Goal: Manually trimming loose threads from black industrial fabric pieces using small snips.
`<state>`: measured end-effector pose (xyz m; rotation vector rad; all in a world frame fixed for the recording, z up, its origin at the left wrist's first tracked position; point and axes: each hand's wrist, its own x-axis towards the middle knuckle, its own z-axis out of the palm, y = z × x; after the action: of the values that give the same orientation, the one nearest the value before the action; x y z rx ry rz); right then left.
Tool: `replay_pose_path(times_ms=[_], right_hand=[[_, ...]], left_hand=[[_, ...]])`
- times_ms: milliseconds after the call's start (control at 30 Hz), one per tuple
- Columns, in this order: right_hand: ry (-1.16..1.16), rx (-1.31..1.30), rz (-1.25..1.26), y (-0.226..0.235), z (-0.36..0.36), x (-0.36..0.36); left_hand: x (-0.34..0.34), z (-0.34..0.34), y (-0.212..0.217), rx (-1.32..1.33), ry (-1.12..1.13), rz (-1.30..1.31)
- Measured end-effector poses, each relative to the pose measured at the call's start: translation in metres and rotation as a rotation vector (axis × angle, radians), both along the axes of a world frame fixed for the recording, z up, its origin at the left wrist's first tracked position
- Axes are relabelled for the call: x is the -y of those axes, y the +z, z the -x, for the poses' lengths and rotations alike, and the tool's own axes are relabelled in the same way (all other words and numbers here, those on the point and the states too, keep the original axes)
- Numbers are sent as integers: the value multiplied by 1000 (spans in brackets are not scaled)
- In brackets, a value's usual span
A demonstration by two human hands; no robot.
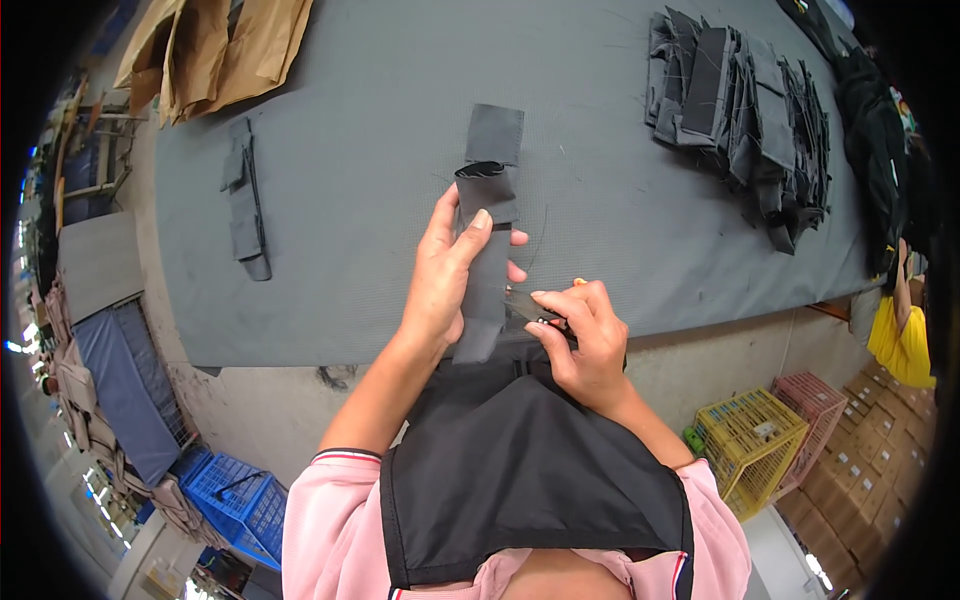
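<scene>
A long dark grey fabric strip [487, 285] with sewn, folded flaps lies across my left hand [440, 275], whose thumb presses on it while the fingers wrap behind. Its upper part opens in a small pocket-like fold, and its lower end hangs near the table's front edge. Close by the strip's right edge, my right hand [588, 345] pinches a pair of small thread snips [524, 305], mostly covered by the fingers. The blades point at the strip; whether they touch it I cannot tell.
The pieces lie on or above a grey-covered table [370, 200]. A similar fabric piece [246, 205] rests at left, and a pile of such pieces [745, 115] at far right. Brown paper [225, 50] sits far left. Crates [750, 440] and a person in yellow [900, 340] are right.
</scene>
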<state>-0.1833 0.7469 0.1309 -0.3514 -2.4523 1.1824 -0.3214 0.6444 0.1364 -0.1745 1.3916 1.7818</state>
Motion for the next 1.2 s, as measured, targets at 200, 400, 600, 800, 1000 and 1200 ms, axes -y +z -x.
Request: replay_pose_path(times_ms=[200, 400, 600, 800, 1000, 1200], right_hand=[[-23, -93, -109, -3, 1, -8], [48, -51, -119, -3, 0, -9], [54, -88, -112, -2, 3, -9], [67, -39, -290, 8, 3, -7], [8, -95, -157, 19, 4, -6], [142, 75, -183, 24, 18, -4]], left_hand=[[1, 0, 2, 25, -27, -25], [1, 0, 3, 21, -6, -2], [-1, -4, 4, -10, 0, -62], [1, -4, 3, -46, -23, -89], [3, -5, 5, -75, 11, -38], [6, -3, 8, 5, 34, -126]])
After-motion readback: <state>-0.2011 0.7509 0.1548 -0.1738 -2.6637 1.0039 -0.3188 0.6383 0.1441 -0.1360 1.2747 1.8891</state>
